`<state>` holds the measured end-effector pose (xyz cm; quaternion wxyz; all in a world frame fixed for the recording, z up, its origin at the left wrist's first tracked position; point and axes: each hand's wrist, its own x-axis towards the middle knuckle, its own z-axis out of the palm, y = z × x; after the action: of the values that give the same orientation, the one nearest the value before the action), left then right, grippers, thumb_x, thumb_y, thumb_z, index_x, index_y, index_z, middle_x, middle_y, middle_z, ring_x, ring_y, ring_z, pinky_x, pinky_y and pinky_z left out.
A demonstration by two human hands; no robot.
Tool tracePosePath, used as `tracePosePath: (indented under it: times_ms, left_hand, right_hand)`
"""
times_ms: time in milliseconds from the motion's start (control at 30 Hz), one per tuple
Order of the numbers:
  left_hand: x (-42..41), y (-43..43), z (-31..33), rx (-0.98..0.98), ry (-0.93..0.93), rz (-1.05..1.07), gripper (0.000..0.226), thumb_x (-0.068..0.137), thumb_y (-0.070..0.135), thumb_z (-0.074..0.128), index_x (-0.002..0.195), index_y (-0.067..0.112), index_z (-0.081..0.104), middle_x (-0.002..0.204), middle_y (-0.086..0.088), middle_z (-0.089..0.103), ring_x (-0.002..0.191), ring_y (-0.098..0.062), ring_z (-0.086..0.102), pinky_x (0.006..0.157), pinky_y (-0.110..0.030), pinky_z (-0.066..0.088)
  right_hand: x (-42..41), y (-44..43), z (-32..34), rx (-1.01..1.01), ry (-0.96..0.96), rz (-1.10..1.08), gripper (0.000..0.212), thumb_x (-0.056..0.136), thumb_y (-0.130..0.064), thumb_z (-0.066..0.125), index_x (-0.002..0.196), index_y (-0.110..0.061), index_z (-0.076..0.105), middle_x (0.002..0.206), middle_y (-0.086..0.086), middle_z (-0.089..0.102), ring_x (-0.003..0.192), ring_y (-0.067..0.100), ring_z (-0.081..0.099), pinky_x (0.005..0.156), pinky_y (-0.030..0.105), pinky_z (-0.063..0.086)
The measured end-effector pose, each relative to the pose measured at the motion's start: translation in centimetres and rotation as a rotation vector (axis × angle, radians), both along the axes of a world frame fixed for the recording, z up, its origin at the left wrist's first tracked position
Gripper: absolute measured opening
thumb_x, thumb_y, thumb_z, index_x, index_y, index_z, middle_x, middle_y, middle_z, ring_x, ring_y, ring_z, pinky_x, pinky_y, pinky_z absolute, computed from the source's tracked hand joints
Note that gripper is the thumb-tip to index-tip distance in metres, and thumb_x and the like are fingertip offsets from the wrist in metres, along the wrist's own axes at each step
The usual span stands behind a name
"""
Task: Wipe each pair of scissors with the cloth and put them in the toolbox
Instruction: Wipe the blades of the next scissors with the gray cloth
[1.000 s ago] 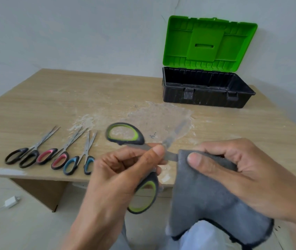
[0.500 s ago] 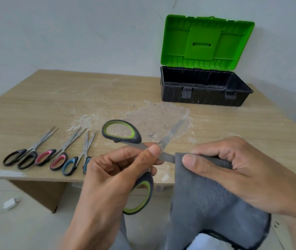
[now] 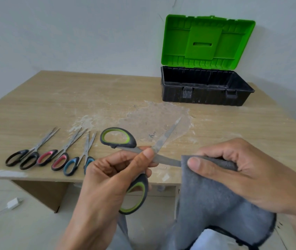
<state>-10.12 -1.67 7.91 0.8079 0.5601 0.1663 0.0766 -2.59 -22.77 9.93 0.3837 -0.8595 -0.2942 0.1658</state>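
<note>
My left hand (image 3: 114, 179) grips the large green-and-black scissors (image 3: 118, 138) at the pivot, blades spread wide apart. One blade points up toward the table's middle; the other runs right into the grey cloth (image 3: 208, 195). My right hand (image 3: 237, 170) pinches that cloth around the blade's end. Three smaller pairs lie in a row at the table's front left: black-handled scissors (image 3: 22, 157), pink-handled scissors (image 3: 53, 157) and blue-handled scissors (image 3: 75, 164). The black toolbox (image 3: 205, 94) stands at the back right with its green lid (image 3: 206, 40) raised.
The wooden table (image 3: 53, 109) has a pale worn patch in the middle. Its front edge runs just under my hands. A white plug and cable (image 3: 13, 203) lie on the floor at the lower left. A wall stands right behind the toolbox.
The cloth and my right hand have slid a little outward along the blade, showing more bare metal near the pivot. My left hand keeps its grip on the scissors.
</note>
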Motion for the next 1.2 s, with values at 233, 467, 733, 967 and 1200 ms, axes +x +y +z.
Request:
tracePosePath:
  times_ms: [233,467,733,967,1200]
  left_hand:
    - [0.3,-0.8,0.0,0.055,-0.014,-0.038,0.028,0.056,0.029,0.078,0.066,0.003,0.078,0.057,-0.011,0.067,0.046,-0.012,0.058,0.048,-0.021,0.050]
    - [0.1,0.1,1.1,0.021,-0.027,0.001,0.022,0.057,0.028,0.078,0.061,0.007,0.076,0.056,-0.005,0.066,0.047,-0.007,0.058,0.046,-0.015,0.045]
    - [-0.2,0.8,2.3,0.035,-0.044,0.037,0.017,0.058,0.027,0.076,0.058,0.010,0.076,0.053,-0.005,0.063,0.039,-0.011,0.053,0.040,-0.016,0.045]
    - [-0.4,0.3,2.3,0.088,-0.118,0.053,0.018,0.057,0.025,0.077,0.062,0.008,0.078,0.057,-0.006,0.068,0.045,-0.010,0.057,0.043,-0.015,0.046]
    - [-0.5,0.3,2.4,0.152,-0.185,0.085,0.015,0.059,0.025,0.077,0.062,0.011,0.079,0.069,-0.006,0.076,0.050,-0.008,0.062,0.047,-0.015,0.049]
  right_hand:
    - [0.0,-0.1,0.2,-0.003,0.014,0.015,0.059,0.096,-0.067,0.057,0.073,-0.014,0.069,0.061,0.017,0.052,0.054,0.037,0.047,0.053,0.048,0.040]
    - [0.1,0.0,0.9,0.085,0.057,0.043,0.058,0.098,-0.058,0.060,0.077,-0.005,0.071,0.065,0.021,0.060,0.058,0.042,0.056,0.055,0.052,0.047]
    - [-0.5,-2.6,2.3,0.212,0.029,-0.086,0.055,0.090,-0.070,0.066,0.088,-0.018,0.084,0.070,0.015,0.074,0.065,0.038,0.073,0.052,0.042,0.052]
    - [-0.6,-2.2,2.4,0.167,-0.050,-0.095,0.064,0.091,-0.072,0.063,0.095,-0.011,0.083,0.090,0.031,0.073,0.088,0.053,0.070,0.075,0.061,0.056]
    - [-0.6,-2.5,2.7,0.142,-0.136,-0.083,0.039,0.089,-0.074,0.058,0.093,-0.046,0.084,0.093,0.033,0.073,0.091,0.057,0.069,0.074,0.066,0.057]
